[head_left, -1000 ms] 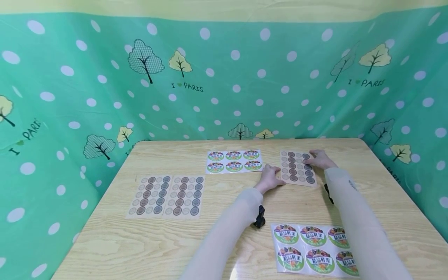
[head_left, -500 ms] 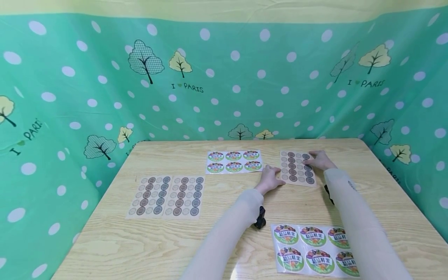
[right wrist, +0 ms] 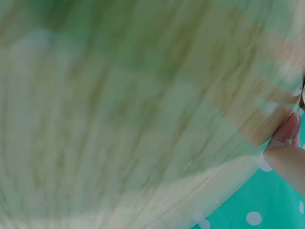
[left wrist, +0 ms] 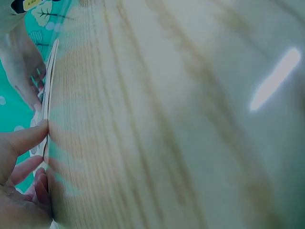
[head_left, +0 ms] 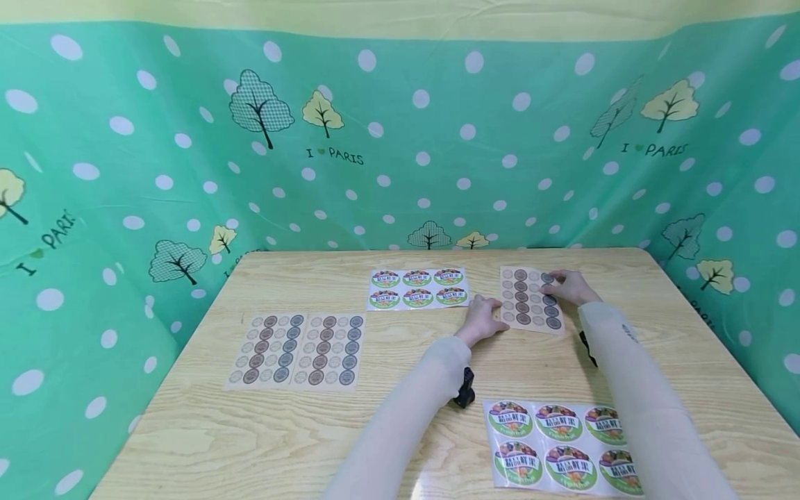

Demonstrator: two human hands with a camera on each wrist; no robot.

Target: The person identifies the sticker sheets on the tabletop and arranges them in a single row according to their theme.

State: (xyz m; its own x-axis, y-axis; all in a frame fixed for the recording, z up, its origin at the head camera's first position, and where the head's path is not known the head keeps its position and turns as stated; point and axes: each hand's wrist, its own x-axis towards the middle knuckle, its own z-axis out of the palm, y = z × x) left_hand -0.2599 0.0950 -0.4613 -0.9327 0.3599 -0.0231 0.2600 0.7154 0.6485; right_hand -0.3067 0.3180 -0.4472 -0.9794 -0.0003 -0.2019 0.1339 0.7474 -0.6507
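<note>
In the head view a brown sheet of small round stickers (head_left: 523, 300) lies at the back right of the table, between my two hands. My left hand (head_left: 480, 319) is at its left side, thumb and a finger spread and their tips at the edge. At the upper right, my right hand (head_left: 570, 287) touches the sheet, its fingertips overlapping the last sticker column. Seen edge-on in the left wrist view, the sheet (left wrist: 51, 71) shows more than one thin layer, with the left hand (left wrist: 21, 162) against it. The right wrist view catches only part of the right hand (right wrist: 286, 140).
Two similar brown sticker sheets (head_left: 265, 347) lie side by side at the left. A white sheet of fruit-label stickers (head_left: 402, 289) is at the back middle. Another fruit-label sheet (head_left: 542, 425) lies in front, partly under the right sleeve. Green dotted cloth (head_left: 400, 139) surrounds the wooden table (head_left: 206, 444).
The far edge of the brown sticker sheet between my hands sits slightly higher in view. Both hands stay nearly in place at its sides.
</note>
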